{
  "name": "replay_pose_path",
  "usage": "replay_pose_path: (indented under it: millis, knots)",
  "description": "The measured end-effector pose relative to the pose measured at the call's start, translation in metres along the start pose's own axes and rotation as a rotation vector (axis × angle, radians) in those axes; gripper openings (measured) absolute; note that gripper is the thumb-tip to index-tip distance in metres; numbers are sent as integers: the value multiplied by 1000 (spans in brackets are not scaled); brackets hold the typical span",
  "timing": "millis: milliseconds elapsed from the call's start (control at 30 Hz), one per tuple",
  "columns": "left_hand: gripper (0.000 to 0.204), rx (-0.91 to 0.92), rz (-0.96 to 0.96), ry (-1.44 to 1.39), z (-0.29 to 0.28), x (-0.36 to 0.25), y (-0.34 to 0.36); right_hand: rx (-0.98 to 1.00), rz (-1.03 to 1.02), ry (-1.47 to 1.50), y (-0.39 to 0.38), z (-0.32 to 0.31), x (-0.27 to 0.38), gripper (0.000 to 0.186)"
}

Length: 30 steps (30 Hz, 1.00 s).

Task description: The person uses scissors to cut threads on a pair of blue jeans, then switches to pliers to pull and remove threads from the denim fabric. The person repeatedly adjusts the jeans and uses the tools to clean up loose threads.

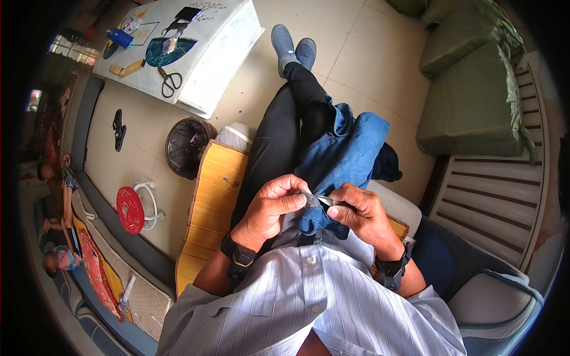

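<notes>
Blue denim clothing (350, 148) is draped over my lap and right thigh, with one end bunched up near my waist. My left hand (270, 210) pinches the greyish edge of that bunched cloth between thumb and fingers. In my right hand (365, 213) is a small, pointed silver blade (326, 200), its tip against the cloth beside my left fingertips. The closed fingers hide the blade's grip, so its exact kind is unclear. Both hands are close together, in front of my striped shirt.
On the left, a white table (228, 59) carries black-handled scissors (170, 83), a blue bottle (120, 38) and a yellow strip. Nearby are a dark waste bin (178, 155) and a red-topped stool (130, 210). Green-covered cushions (469, 107) lie right. Two people are at the far left.
</notes>
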<state>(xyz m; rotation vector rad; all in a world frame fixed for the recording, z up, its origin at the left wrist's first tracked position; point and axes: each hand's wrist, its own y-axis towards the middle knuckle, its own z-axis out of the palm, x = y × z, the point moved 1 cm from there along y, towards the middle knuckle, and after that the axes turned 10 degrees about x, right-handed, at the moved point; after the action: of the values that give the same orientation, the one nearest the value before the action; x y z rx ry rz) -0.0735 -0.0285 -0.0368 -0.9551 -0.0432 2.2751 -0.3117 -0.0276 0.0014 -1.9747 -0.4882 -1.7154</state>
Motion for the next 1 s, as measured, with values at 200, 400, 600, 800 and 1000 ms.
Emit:
replay_pose_path:
  millis: [200,400,600,800,1000]
  knots:
    - [13,-4,2,25,-1,-1,0,-10,41,218,-3,3,-8,19]
    - [13,4,5,1,-1,0,-1,34,72,164,-4,0,-5,22]
    - [13,3,14,4,-1,0,-1,31,46,100,-1,1,-1,21]
    - [12,27,18,-9,-3,1,0,37,35,75,1,1,0,20]
    - [14,2,-1,19,1,-3,0,14,59,198,0,2,-6,20]
